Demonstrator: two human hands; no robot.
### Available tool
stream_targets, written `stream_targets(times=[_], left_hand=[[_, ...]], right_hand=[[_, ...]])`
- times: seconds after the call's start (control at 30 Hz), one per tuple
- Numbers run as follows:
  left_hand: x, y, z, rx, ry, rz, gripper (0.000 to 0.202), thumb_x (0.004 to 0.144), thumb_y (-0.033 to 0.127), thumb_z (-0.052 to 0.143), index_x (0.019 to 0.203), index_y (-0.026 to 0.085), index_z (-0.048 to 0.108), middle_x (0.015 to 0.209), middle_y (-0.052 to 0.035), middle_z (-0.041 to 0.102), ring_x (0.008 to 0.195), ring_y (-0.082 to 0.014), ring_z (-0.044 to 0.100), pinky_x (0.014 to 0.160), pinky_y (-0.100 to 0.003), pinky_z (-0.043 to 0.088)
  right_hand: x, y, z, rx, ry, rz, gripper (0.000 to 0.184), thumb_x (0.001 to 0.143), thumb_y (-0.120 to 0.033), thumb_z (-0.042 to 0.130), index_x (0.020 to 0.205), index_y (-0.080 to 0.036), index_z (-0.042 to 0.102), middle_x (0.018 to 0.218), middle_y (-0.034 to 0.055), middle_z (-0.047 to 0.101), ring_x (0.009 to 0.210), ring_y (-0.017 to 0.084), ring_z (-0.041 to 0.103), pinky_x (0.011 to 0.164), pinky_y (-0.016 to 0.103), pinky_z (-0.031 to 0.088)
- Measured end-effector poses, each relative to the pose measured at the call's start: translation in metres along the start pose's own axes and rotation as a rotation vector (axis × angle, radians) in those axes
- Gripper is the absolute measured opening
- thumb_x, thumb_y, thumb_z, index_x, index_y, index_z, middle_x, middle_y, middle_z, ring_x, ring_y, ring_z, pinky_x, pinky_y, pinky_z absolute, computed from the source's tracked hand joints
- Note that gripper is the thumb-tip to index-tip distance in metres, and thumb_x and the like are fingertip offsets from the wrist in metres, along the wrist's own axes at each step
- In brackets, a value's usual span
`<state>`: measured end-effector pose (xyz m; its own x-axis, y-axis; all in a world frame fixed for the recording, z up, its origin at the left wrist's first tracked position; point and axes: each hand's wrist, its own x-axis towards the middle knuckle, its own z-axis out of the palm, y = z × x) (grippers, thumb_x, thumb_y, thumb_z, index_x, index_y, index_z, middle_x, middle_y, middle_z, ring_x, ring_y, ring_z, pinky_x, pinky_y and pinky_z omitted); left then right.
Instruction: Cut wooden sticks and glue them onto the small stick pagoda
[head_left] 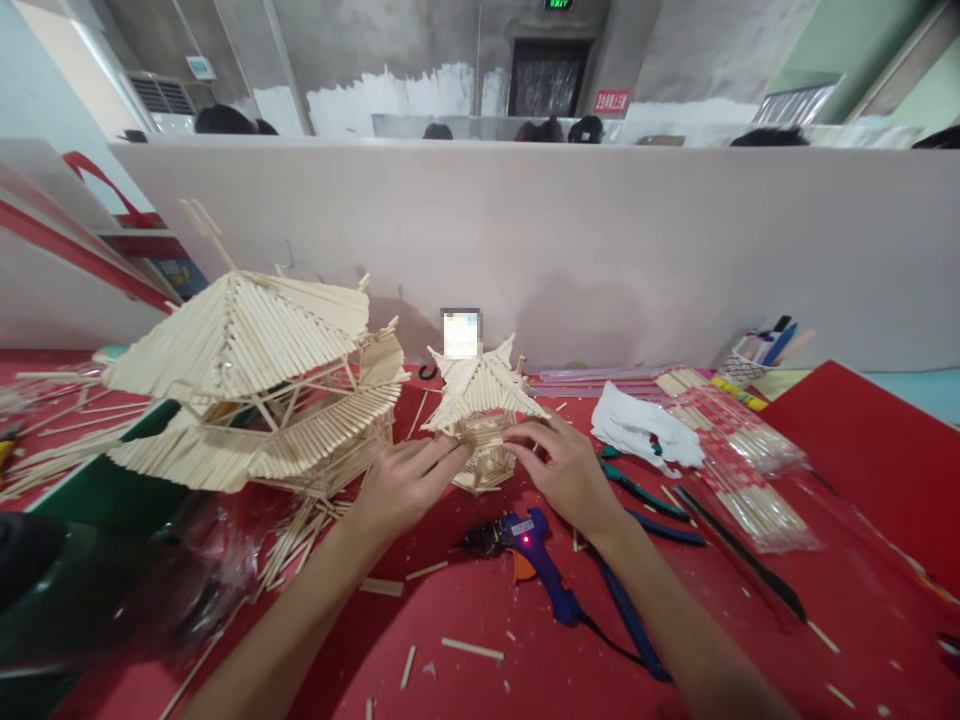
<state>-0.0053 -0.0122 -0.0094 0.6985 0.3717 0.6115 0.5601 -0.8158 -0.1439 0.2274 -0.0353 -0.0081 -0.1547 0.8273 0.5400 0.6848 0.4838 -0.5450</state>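
Hands [405,485] partly hide small pavilion [480,395]; dark left-edge object [30,555] blurred.

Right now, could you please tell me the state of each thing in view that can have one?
Small pale wooden-stick pavilion: upright, between left hand and right hand
Large pale wooden-stick pavilion: upright, two-tiered
Blue glue gun with orange trigger: lying flat, red light on
White soft sheet: crumpled
Clear packs of pale sticks: filled, seals unclear
White mesh pen cup: upright, holding pens
Green exit sign: lit
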Motion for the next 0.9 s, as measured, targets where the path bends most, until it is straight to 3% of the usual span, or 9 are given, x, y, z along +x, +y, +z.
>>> stream_targets(times=[0.4,0.6,0.73,0.9], left_hand=[[0.004,0.003,-0.006,0.082,-0.007,0.042,0.025,0.095,0.008,0.047,0.113,0.017,0.063,0.095,-0.0056,0.073,0.077,-0.0163,0.070,0.062,-0.025,0.051],[0.004,0.003,-0.005,0.077,-0.012,0.029,0.023,0.097,0.011,0.046,0.112,0.017,0.062,0.093,-0.0054,0.073,0.074,-0.0152,0.069,0.062,-0.025,0.051],[0.007,0.003,-0.005,0.135,0.033,0.070,0.020,0.097,0.011,0.047,0.110,0.015,0.062,0.092,-0.0051,0.073,0.071,-0.0153,0.068,0.060,-0.026,0.049],[0.009,0.004,-0.007,0.165,0.012,0.072,0.020,0.097,0.011,0.046,0.109,0.015,0.062,0.088,-0.0036,0.072,0.068,-0.0154,0.067,0.056,-0.027,0.047]], right_hand=[[-0.004,0.005,0.002,-0.032,0.052,-0.148,0.019,0.094,-0.016,0.055,0.095,-0.024,0.072,0.095,0.0073,0.067,0.088,0.020,0.065,0.081,0.034,0.055],[-0.002,0.009,-0.006,-0.071,-0.033,-0.111,0.014,0.094,-0.020,0.060,0.105,-0.022,0.068,0.094,0.0059,0.067,0.091,0.022,0.063,0.081,0.034,0.052],[0.000,0.011,-0.008,-0.059,-0.013,-0.124,0.009,0.093,-0.020,0.062,0.099,-0.021,0.068,0.087,0.0047,0.065,0.085,0.021,0.062,0.077,0.033,0.051],[-0.001,0.006,-0.002,-0.035,0.000,-0.137,0.012,0.092,-0.016,0.062,0.096,-0.023,0.071,0.092,0.0053,0.068,0.088,0.020,0.064,0.080,0.033,0.053]])
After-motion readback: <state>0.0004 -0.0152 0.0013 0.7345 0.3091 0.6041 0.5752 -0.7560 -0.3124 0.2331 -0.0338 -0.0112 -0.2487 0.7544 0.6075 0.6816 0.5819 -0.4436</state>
